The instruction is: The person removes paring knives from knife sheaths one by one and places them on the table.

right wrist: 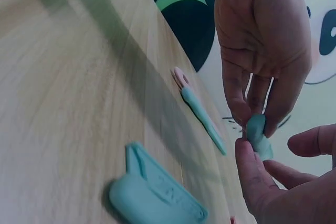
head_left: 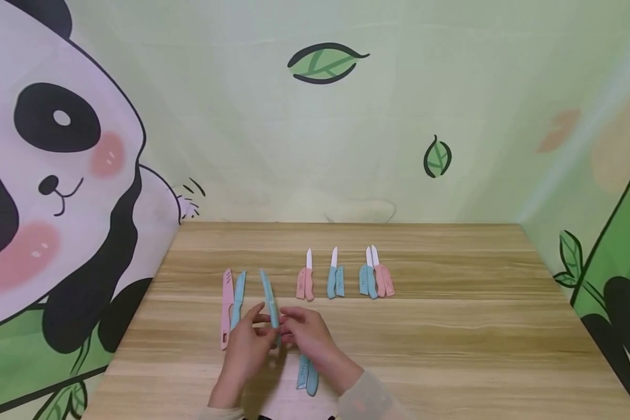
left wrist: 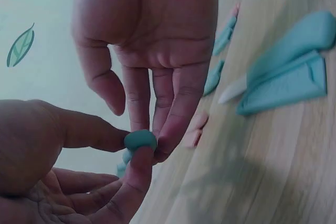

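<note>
Left hand [head_left: 248,347] pinches long teal knife [head_left: 269,294] between thumb and fingers, raised over worktop [head_left: 451,344]; right hand [head_left: 315,338] touches it with fingertips, thumb apart. Small teal knife [head_left: 312,380] and sheath [head_left: 301,376] lie near right hand. Long pink knife [head_left: 226,303] and 2nd teal knife [head_left: 238,294] lie left. Farther back: row of 4 white-bladed knives [head_left: 332,284], 2 pink, 2 teal.

Knives [head_left: 309,281] and sheaths [head_left: 339,282] lie on a wood-grain table [head_left: 451,338].
</note>
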A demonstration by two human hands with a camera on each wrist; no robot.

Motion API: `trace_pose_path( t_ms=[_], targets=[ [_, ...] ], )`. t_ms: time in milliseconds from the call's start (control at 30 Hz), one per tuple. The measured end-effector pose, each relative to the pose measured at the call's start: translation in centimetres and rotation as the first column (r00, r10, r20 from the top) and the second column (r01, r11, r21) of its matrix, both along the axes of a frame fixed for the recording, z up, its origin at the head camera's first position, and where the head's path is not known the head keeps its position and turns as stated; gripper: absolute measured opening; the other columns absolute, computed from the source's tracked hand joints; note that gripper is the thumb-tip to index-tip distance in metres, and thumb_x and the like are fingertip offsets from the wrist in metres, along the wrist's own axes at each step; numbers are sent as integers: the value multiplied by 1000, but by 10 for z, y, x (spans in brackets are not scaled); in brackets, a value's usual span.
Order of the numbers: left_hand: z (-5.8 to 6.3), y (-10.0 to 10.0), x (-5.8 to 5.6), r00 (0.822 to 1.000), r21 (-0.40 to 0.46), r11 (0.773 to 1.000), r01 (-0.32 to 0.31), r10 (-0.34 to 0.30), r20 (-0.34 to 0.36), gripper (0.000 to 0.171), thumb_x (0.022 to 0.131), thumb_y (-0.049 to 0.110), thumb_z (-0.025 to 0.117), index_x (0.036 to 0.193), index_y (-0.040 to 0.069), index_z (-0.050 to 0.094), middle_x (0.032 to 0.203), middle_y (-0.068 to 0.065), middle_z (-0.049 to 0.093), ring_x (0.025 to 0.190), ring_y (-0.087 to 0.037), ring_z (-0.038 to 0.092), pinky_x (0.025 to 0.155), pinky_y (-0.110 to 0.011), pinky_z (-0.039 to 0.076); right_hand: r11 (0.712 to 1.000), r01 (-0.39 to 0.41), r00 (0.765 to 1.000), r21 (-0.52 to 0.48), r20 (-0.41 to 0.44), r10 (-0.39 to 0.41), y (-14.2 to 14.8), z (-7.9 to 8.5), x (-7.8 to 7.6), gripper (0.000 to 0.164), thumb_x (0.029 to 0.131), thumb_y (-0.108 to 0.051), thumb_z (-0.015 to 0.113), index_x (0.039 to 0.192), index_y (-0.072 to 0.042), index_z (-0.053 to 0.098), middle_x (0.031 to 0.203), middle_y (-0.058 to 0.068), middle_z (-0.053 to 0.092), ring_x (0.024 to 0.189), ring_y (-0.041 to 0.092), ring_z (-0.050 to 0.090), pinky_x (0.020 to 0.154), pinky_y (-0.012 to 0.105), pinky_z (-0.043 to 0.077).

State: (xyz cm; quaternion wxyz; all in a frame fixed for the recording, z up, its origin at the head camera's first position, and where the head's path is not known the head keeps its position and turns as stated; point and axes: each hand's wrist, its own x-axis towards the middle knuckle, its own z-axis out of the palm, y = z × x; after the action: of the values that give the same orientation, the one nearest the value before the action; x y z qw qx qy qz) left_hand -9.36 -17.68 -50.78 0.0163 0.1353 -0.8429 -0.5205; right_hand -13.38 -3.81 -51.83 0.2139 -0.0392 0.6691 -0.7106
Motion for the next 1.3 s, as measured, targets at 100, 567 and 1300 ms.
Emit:
trace_pose_path(
  t_ms=[100,567,1300],
  targets=[
    [3,4,0,999,66,997,43,-43,-4,70,89,-2,72,153,-5,42,126,-26,66,91,-23,73,64,-29,64,1000,5,1000,-23,9,-5,8,-2,-3,39,95,0,60,133,9,63,114,23,73,79,12,69,81,40,65],
    [4,19,-8,975,318,924,212,-222,-7,64,91,-6,69,150,4,47,119,-23,61,88,-23,74,71,-45,66,997,-24,999,-78,37,26,51,-7,-11,39,94,-2,69,130,10,63,101,11,71,79,11,68,72,30,63],
    [-8,64,-19,924,411,841,352,-382,-10,55,93,-5,69,144,2,52,111,-19,64,77,-17,70,68,-41,66,996,60,994,-65,91,-54,109,-19,-1,38,93,2,67,129,11,59,94,-1,69,83,13,68,72,30,62]
  ],
)
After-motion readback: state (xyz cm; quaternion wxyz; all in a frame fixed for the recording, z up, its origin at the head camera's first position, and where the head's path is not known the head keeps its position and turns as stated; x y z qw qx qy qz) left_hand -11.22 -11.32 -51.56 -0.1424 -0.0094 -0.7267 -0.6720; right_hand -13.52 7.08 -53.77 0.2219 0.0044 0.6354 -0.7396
